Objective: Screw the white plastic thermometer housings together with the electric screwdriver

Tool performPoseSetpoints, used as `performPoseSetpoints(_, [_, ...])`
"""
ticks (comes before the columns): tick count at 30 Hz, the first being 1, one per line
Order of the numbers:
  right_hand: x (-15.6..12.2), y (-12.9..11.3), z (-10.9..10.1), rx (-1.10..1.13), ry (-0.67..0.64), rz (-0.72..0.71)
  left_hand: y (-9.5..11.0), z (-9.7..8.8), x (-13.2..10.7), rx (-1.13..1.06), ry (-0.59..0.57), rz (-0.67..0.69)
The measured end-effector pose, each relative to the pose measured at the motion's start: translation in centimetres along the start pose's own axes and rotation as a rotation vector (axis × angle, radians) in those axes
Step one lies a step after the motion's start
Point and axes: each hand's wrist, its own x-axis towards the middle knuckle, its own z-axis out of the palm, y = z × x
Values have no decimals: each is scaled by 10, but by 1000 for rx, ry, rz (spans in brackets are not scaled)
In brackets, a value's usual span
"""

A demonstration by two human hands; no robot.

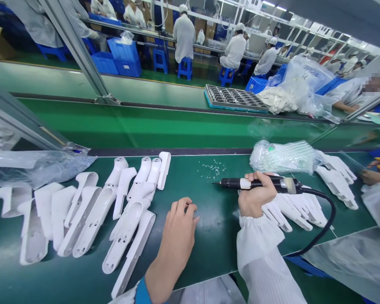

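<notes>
My right hand is wrapped around a black electric screwdriver, whose bit points left over the green tabletop. A thick black cord runs from its back end. My left hand is over the table with loosely bent fingers, and nothing shows in it. Ahead of the bit, tiny silvery screws lie scattered. To the left of my left hand are several white plastic housing halves in a loose group. More white plastic parts lie under and beyond my right hand, partly hidden by it.
A clear plastic bag of parts lies at the back right, and another plastic bag at the left. On the far ledge stands a black tray. A co-worker's hand with yellow-handled pliers is at the right edge. Metal posts rise behind the table.
</notes>
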Motion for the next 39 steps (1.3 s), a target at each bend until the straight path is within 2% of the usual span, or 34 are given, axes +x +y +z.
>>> performPoseSetpoints(3, [-5, 8, 8, -6, -4, 3, 0, 9, -1, -42, 43, -1])
performPoseSetpoints(9, [-8, 26, 29, 1, 0, 9, -2, 7, -3, -131, 51, -21])
performPoseSetpoints(12, [-9, 27, 34, 7, -13, 20, -3, 7, -4, -170, 34, -29])
performPoseSetpoints(15, [-15, 15, 33, 15, -50, 35, -3, 4, -2, -208, 31, -39])
performPoseSetpoints(21, [-39, -37, 14, 5, -147, 33, 2, -1, 17, -380, 69, -58])
performPoseSetpoints(25, [-52, -61, 2, -19, -167, 29, 8, -5, 28, -483, 74, 6])
performPoseSetpoints(29, [-59, -70, -5, -27, -150, 36, 12, -10, 30, -553, 44, 84])
performPoseSetpoints(35, [-62, -75, -11, -48, -111, 57, 14, -13, 23, -518, 49, 3])
performPoseSetpoints(39, [-61, -78, -14, -52, -90, 71, 15, -15, 21, -635, 17, -72])
